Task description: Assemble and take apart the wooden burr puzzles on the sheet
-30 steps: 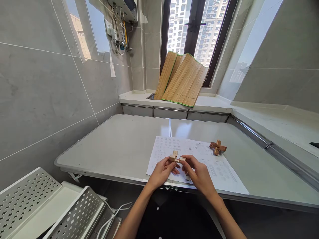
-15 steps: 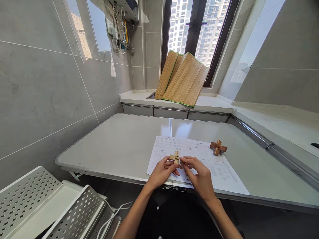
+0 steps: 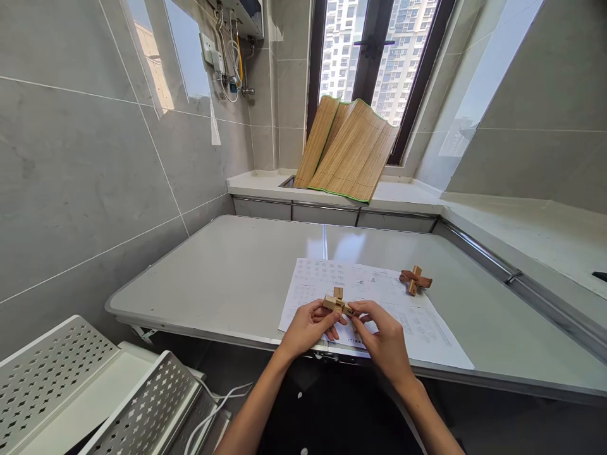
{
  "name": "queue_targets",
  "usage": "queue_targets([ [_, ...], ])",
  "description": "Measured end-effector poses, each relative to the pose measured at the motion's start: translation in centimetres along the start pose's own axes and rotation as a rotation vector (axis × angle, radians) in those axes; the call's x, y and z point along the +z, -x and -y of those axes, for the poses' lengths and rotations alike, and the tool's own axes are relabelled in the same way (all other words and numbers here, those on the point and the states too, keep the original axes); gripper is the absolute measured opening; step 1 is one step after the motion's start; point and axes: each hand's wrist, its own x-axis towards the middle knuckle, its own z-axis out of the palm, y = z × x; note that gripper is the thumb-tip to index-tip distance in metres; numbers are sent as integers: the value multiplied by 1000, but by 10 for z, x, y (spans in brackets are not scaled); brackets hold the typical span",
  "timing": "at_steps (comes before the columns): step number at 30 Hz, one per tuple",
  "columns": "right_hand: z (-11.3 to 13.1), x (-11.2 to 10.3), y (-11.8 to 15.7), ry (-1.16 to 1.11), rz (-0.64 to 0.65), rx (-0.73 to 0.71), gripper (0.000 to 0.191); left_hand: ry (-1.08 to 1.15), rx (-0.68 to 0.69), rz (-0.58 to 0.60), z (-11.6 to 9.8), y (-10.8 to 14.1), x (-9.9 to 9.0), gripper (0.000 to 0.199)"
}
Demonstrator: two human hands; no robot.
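Note:
A light wooden puzzle of crossed blocks (image 3: 334, 302) is held above the printed sheets (image 3: 429, 335), near the table's front edge. My left hand (image 3: 304, 328) grips its left and lower part, thumb on top. At its right end, my right hand (image 3: 379, 332) pinches a piece with a dark mark between thumb and fingers. The fingertips hide part of the joint between the blocks. Farther right, a second wooden cross (image 3: 415, 280), with darker brown and lighter pieces, rests on the edge of the sheets.
The grey-white table (image 3: 227, 272) stretches to both sides. A bamboo mat (image 3: 353, 151) leans at the window behind it. White perforated racks (image 3: 57, 373) and a white cable (image 3: 208, 417) lie at the lower left. A ledge with a metal rail borders the right side.
My right hand has shifted slightly right, and the piece at its fingertips now shows, sticking out to the right of the puzzle. The darker cross has not moved.

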Motion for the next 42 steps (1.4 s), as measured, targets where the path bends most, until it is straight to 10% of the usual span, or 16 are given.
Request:
queue_targets([
  [21,11,4,3,-412,43,432,40,-13,15,-33,-1,2,0,43],
  [42,12,0,4,-479,39,497,46,-135,82,-155,5,-2,-2,40],
])
